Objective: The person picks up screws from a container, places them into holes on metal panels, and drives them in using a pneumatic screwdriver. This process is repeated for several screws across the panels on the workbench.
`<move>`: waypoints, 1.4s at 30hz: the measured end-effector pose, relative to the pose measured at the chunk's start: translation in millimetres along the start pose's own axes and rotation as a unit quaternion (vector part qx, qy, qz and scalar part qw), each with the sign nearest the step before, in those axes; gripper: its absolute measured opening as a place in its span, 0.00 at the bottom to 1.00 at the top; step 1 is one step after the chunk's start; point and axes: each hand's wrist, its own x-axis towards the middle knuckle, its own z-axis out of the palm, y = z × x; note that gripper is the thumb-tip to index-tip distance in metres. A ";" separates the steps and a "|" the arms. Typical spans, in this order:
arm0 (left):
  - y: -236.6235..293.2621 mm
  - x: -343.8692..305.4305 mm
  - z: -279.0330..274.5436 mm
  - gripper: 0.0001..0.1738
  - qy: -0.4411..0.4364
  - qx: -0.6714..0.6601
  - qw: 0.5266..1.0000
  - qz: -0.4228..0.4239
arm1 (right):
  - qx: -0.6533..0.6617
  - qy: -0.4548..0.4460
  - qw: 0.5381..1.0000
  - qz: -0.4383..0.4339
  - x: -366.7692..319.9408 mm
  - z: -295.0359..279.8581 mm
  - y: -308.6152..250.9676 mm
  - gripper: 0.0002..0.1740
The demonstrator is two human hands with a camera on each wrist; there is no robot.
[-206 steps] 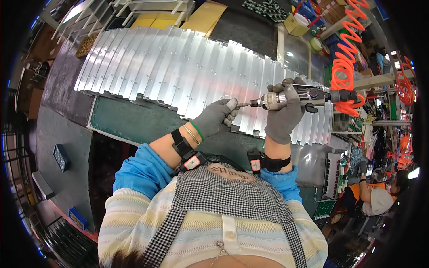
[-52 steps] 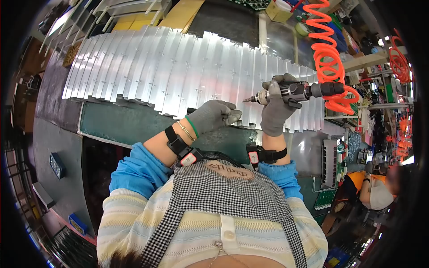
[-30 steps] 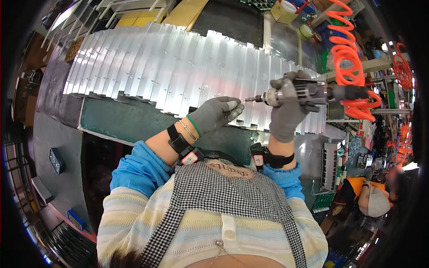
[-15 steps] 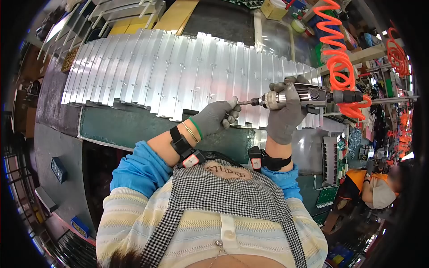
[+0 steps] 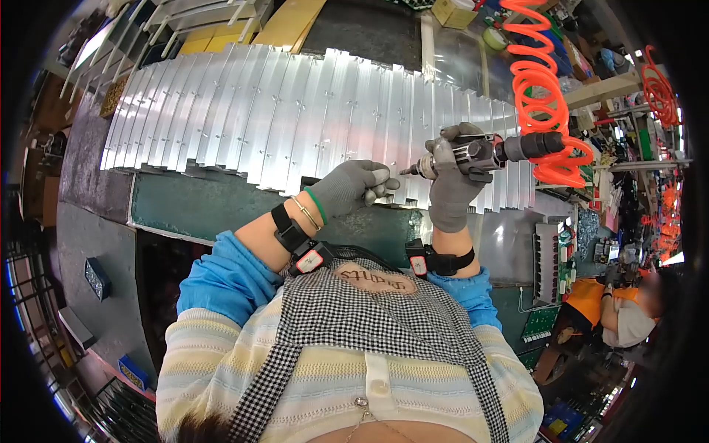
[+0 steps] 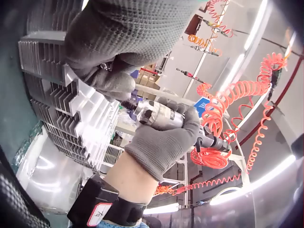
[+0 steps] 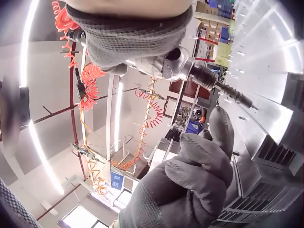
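Note:
My gloved right hand (image 5: 452, 188) grips a pneumatic screwdriver (image 5: 473, 156), fingers wrapped round its metal body. Its bit (image 7: 235, 96) points left toward my other hand, with a small gap to the fingertips in the right wrist view. My gloved left hand (image 5: 346, 190) is curled over the near edge of the metal strips, thumb against the fingers. A small shiny metal piece (image 6: 107, 65) shows among its curled fingers in the left wrist view; I cannot tell its exact kind. Beneath both hands lie rows of silvery aluminium strips (image 5: 251, 122), dotted with small fasteners.
An orange coiled air hose (image 5: 538, 88) hangs at the screwdriver's rear. The green bench edge (image 5: 196, 205) runs in front of the strips. Yellow boards (image 5: 292, 26) and a white-barred rack (image 5: 210, 18) stand behind. Another person (image 5: 624, 317) works at the far right.
Half a second ago the bit met my left fingertips; now the screwdriver has tilted and its rear swung left, the bit apart from the fingers. The left hand has shifted slightly left.

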 end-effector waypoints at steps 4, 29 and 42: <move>5.0 -2.5 -2.4 0.18 0.001 0.021 1.000 0.003 | -0.038 -0.012 0.999 -0.002 -1.3 1.1 4.1 0.21; -4.4 13.5 16.9 0.16 -0.047 -0.067 0.996 -0.036 | 0.064 0.057 0.996 -0.041 7.1 3.4 -43.5 0.21; -2.0 10.0 20.4 0.16 -0.019 -0.139 0.989 -0.041 | -0.035 0.046 0.996 -0.061 17.0 -27.3 -3.2 0.23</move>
